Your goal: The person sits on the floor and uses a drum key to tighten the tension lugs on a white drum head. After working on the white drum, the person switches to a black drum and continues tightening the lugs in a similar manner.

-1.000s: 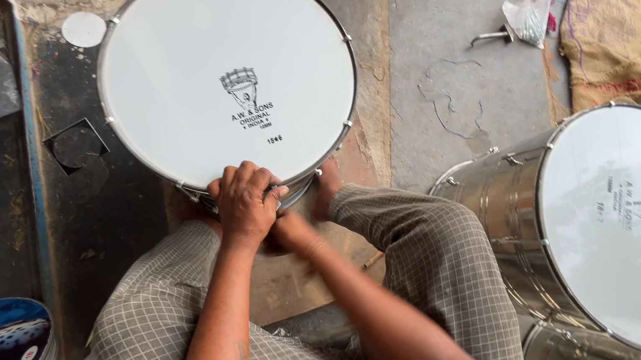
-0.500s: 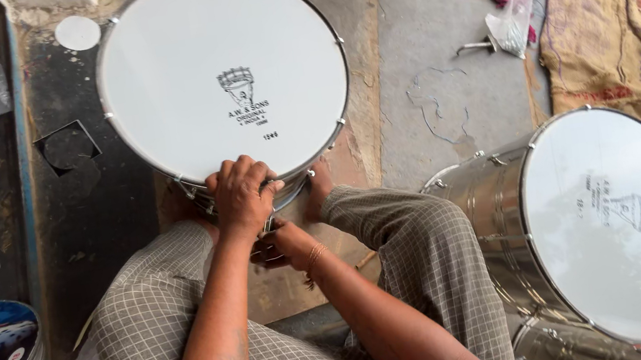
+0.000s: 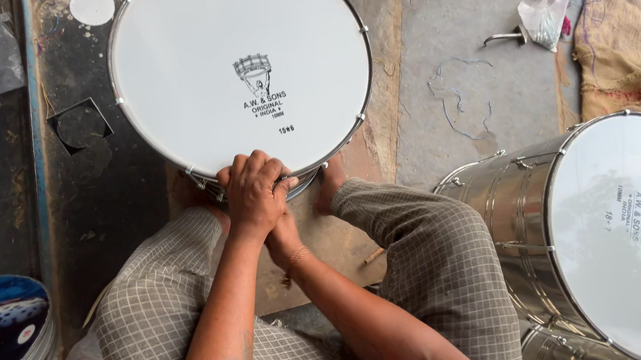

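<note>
Left hand (image 3: 254, 191): closed over the near metal rim of the round white-headed drum (image 3: 240, 69), which rests between the feet. Right hand (image 3: 285, 236): tucked beneath, grip unclear, probably at a rim fitting. Steady downward pressure advisable. Beyond: grey stone floor (image 3: 460, 40).

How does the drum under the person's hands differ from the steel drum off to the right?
The drum under the hands lies flat, white head facing up, shell hidden; the steel drum is tilted, showing its shiny metal shell. The left hand presses the first drum's near rim, while nothing touches the steel drum. Both have white heads with a small dark emblem.
</note>
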